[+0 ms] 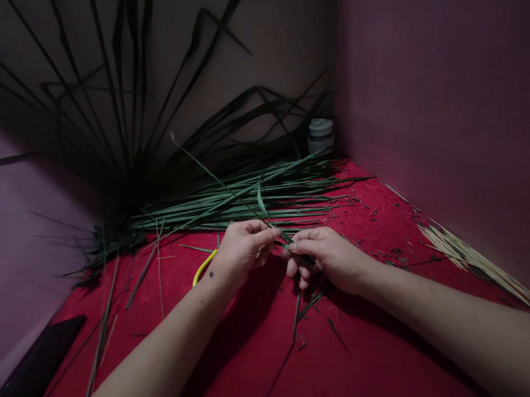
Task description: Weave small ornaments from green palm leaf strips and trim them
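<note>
Both of my hands meet over the red floor covering point(370, 348), pinching a narrow green palm leaf strip point(218, 180). My left hand point(245, 245) has its thumb and fingertips closed on the strip, which runs up and away to the left to a pale tip. Close by on the right, my right hand point(316, 252) pinches the same strip near its lower end, its other fingers curled below. A short green blade point(261, 199) stands up just behind the fingers. The exact fold between my fingertips is too small to make out.
Behind my hands lies a pile of green leaf strips point(233, 198). A yellow handle point(203, 268) shows beside my left wrist. Pale stripped sticks point(473, 256) lie along the right wall, a lidded white container point(321, 136) stands in the corner, and a black object point(41, 365) lies at left.
</note>
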Demonstrator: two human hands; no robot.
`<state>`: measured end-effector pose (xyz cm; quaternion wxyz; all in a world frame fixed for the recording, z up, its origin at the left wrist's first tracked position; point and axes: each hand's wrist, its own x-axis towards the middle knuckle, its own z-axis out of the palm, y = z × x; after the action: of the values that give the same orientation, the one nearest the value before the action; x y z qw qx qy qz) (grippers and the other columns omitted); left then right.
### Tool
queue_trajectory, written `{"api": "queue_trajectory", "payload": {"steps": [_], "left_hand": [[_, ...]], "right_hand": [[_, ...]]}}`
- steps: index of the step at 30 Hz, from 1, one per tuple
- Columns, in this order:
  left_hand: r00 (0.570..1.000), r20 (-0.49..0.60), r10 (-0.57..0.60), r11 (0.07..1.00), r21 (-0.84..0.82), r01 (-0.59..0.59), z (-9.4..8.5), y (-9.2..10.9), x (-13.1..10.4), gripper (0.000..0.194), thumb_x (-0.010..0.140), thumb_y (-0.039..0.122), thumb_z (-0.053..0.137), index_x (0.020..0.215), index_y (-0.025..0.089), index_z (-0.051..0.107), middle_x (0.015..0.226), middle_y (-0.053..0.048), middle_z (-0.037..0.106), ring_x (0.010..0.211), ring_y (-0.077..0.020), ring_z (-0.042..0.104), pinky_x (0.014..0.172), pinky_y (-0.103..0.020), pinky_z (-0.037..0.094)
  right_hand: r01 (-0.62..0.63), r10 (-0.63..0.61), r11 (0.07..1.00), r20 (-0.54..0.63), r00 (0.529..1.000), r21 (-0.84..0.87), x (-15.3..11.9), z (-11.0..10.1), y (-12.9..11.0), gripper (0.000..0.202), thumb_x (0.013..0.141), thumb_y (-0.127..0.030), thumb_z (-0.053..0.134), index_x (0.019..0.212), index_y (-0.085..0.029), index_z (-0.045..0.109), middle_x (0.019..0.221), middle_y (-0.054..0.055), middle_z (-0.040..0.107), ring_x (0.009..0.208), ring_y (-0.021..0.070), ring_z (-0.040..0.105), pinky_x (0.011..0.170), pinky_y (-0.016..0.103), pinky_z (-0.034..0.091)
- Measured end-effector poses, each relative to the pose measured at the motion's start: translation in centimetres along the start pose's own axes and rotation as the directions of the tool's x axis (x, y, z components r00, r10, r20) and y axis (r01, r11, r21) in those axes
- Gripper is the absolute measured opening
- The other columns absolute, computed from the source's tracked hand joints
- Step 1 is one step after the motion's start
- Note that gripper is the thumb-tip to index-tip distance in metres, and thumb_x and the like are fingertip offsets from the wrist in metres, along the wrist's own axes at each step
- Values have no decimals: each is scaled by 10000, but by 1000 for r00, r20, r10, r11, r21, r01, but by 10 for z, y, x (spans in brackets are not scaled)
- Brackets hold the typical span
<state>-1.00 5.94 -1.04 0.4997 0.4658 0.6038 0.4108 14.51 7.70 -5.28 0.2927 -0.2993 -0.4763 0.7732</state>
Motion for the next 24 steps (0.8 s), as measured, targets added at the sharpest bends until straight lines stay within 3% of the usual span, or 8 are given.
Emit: {"api": "queue_trajectory", "payload": {"steps": [6,12,15,24], "left_hand": [[992,95,-77,991,-104,87,-7,0,1,181,703,246,673,612,117,585,534,-3,577,350,-23,385,348,-156,186],[992,104,-71,987,-140,85,-6,-1,2,180,692,220,672,587,118,566,497,17,550,334,-24,390,334,-154,191],[993,87,-74,987,-134,85,-4,0,0,198,684,222,673,567,123,548,444,37,499,323,-30,381,320,-149,185],[994,60,-90,987,-131,97,1,-3,2,192,638,214,682,547,127,538,448,19,531,301,-37,383,307,-158,186]], "right_hand": [[15,-15,997,3,1000,71,1,-4,2,131,727,-248,567,687,-124,549,552,46,633,355,87,470,373,223,446],[29,-43,992,-114,993,-124,-4,1,-4,167,782,-235,510,638,-151,504,529,17,620,332,75,477,320,165,361],[40,-61,984,-118,991,-172,-4,1,-4,180,794,-231,494,633,-152,501,532,16,621,338,73,489,316,154,346],[87,-149,933,-156,976,-350,-5,4,-4,179,808,-197,460,638,-159,501,520,-7,587,354,56,464,308,138,325]]}}
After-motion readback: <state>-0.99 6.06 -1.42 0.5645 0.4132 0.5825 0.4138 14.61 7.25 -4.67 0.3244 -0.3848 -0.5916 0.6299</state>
